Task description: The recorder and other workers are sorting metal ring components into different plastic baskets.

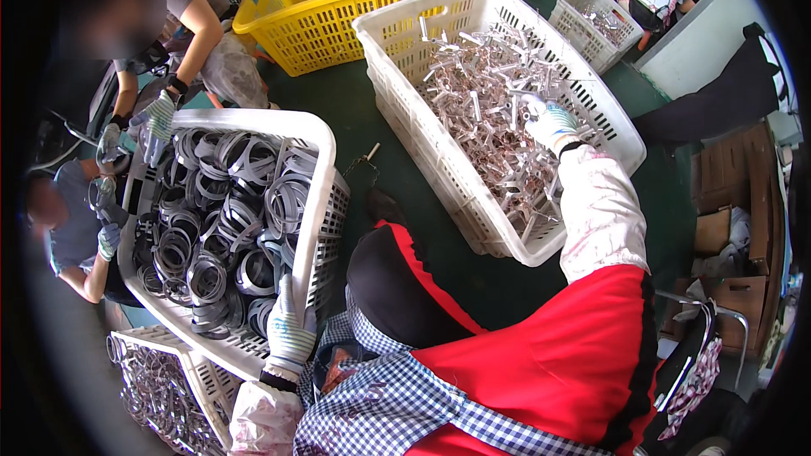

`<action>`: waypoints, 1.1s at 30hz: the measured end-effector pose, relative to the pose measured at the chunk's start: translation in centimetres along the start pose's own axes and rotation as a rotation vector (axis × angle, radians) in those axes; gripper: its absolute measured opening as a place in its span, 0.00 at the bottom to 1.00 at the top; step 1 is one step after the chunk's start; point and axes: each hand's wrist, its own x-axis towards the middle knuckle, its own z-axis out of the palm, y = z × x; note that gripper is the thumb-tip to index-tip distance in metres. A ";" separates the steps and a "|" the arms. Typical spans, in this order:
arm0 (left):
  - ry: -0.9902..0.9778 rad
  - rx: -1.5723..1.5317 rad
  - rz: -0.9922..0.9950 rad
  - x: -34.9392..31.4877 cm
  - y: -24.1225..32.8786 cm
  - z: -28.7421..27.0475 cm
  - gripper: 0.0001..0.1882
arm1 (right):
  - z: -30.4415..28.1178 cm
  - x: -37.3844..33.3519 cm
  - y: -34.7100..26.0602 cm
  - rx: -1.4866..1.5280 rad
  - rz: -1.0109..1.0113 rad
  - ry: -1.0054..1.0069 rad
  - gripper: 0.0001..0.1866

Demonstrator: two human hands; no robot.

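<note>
— Reaching into the white crate (397, 38) on the right, is the right hand (549, 122) gripping anything?

— It is closing its gloved fingers on one silvery metal piece (517, 104) atop the heap; which way that piece's long axis is running, I cannot tell in the tangle.

— And the left hand (290, 329)?

— It is resting, fingers folded, on the near rim of the crate of dark metal rings (224, 228); the rings are lying at every angle.

— Room to move?

— A strip of green floor (355, 118) is lying open between the two crates. Another person's gloved hands (154, 122) are working at the ring crate's far corner.
</note>
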 end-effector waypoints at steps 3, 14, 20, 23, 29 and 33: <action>-0.013 -0.001 -0.058 -0.2 -0.3 0.1 0.43 | -0.3 -1.5 -1.3 -0.090 0.036 0.047 0.31; -0.074 -0.009 -0.132 -0.1 0.3 -0.6 0.43 | -4.8 -6.7 0.0 0.503 0.034 0.393 0.18; -0.043 -0.048 -0.085 -0.2 -0.1 -0.6 0.42 | -12.3 -7.0 -1.6 0.257 0.020 0.512 0.12; 0.011 -0.059 -0.025 0.1 0.1 -0.5 0.41 | -16.7 -6.8 -1.1 0.354 -0.160 0.599 0.08; 0.045 -0.056 0.019 -0.2 -0.6 -0.7 0.41 | -28.4 -8.9 -10.2 0.180 -0.376 0.742 0.12; 0.117 -0.176 0.049 -0.6 -0.8 -1.0 0.40 | -30.3 -10.9 -21.3 0.305 -0.513 0.634 0.14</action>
